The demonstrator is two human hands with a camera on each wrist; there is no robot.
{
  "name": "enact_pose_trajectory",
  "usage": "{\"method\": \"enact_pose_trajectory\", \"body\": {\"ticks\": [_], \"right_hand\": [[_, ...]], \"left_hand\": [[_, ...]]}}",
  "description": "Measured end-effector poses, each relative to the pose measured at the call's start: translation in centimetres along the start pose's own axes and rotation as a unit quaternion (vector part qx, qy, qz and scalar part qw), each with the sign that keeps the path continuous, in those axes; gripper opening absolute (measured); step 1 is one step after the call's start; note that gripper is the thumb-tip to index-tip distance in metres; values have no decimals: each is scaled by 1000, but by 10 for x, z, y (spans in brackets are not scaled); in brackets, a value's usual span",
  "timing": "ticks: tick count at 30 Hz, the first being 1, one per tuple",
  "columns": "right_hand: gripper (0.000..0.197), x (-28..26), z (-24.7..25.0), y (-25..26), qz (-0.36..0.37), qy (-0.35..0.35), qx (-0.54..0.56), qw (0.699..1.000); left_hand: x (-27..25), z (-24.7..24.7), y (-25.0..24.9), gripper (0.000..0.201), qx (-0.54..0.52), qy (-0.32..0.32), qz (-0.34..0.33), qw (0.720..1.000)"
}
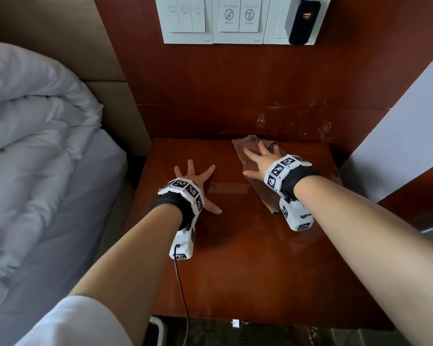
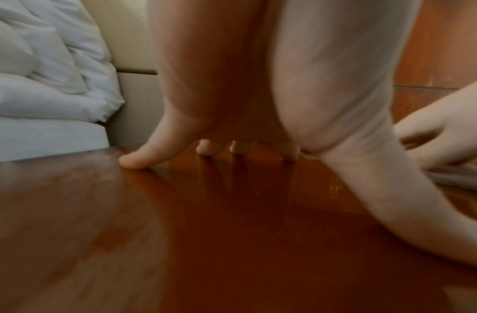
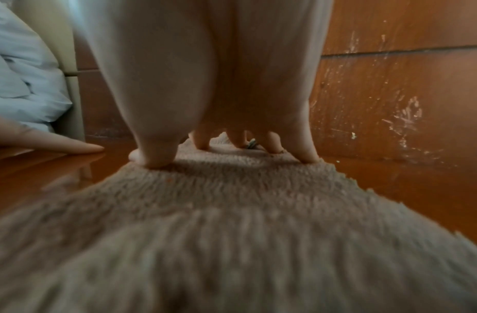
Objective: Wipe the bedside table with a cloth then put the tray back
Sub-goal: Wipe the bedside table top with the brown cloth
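Observation:
The bedside table point(image 1: 248, 258) has a glossy red-brown wooden top point(image 2: 205, 233). A fluffy grey-brown cloth point(image 1: 250, 156) point(image 3: 232, 222) lies spread flat on its far right part. My right hand point(image 1: 260, 158) presses down on the cloth with straight, spread fingers point(image 3: 157, 156). My left hand point(image 1: 195, 181) rests flat on the bare wood to the left of the cloth, fingers point(image 2: 135, 161) splayed and touching the top. In the left wrist view, the right hand point(image 2: 441, 135) and an edge of the cloth point(image 2: 451, 177) show at the right. No tray is in view.
A bed with a white duvet point(image 1: 35, 146) borders the table on the left. A scratched wooden back panel point(image 1: 285, 96) rises behind it, carrying white wall switches point(image 1: 210, 18) and a dark device point(image 1: 303, 21). A pale wall point(image 1: 398, 133) closes the right side. A black cable point(image 1: 183, 295) hangs from my left wrist.

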State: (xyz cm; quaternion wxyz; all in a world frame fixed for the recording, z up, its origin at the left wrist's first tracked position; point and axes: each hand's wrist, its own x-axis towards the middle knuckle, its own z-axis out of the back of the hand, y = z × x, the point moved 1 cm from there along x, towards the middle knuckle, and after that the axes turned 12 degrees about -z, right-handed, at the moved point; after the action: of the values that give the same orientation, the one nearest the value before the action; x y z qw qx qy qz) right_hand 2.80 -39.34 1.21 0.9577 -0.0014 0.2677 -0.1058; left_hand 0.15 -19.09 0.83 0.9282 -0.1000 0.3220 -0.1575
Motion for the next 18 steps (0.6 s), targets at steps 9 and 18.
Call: {"method": "enact_pose_trajectory", "body": {"ticks": [9, 18], "right_hand": [[73, -13, -5, -69, -72, -9, 6, 997], [72, -40, -20, -73, -100, 1, 14, 995]], "left_hand": [[8, 9, 1, 124, 10, 4, 7, 1000], [14, 14, 1, 124, 19, 1, 9, 1000]]}}
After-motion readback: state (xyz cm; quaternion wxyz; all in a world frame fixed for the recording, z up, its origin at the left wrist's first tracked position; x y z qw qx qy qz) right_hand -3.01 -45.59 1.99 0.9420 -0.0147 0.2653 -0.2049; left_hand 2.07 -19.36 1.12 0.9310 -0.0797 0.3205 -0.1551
